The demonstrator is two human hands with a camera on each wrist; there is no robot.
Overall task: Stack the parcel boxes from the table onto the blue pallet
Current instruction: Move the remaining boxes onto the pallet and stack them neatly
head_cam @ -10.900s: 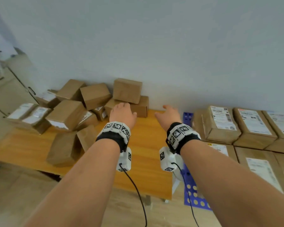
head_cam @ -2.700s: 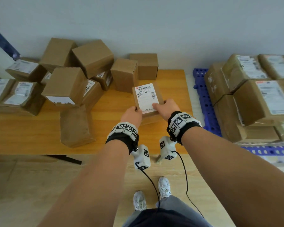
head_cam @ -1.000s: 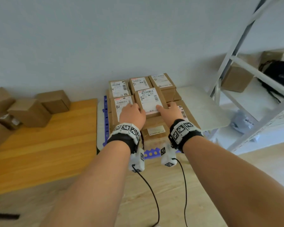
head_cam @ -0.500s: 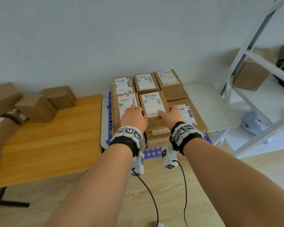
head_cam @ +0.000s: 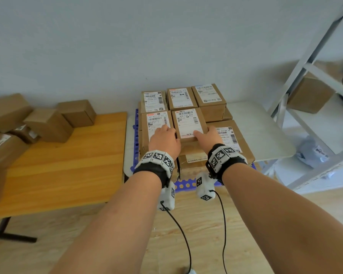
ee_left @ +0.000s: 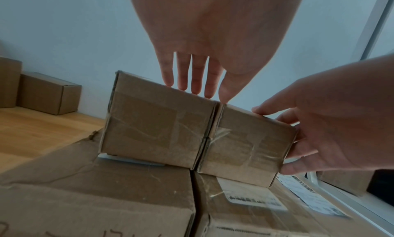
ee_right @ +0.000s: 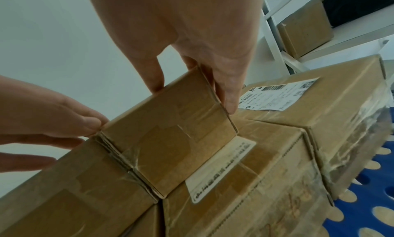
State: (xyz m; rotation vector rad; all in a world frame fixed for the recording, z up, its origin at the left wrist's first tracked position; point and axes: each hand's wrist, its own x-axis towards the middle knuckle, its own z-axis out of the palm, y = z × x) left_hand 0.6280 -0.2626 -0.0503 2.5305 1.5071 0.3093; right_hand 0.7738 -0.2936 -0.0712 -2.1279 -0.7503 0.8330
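Note:
The parcel box (head_cam: 188,123) with a white label sits on top of the stack on the blue pallet (head_cam: 186,184), flush against a labelled neighbour box (head_cam: 157,123). My right hand (head_cam: 208,135) grips its near right corner. In the right wrist view the thumb lies on the box (ee_right: 170,139) top and the fingers (ee_right: 228,97) run down its right side. My left hand (ee_left: 198,75) rests with straight fingers on the neighbour box (ee_left: 155,122), thumb at the seam between the two.
Larger taped boxes (head_cam: 232,139) form the layer below. A wooden table (head_cam: 67,165) at the left carries several plain boxes (head_cam: 48,125). A white slab (head_cam: 255,125) and a metal rack (head_cam: 305,76) with a box stand to the right.
The labelled box went from the table to the pallet stack in both hands. Over the last half second it has settled against its neighbour, and the hands have hardly moved.

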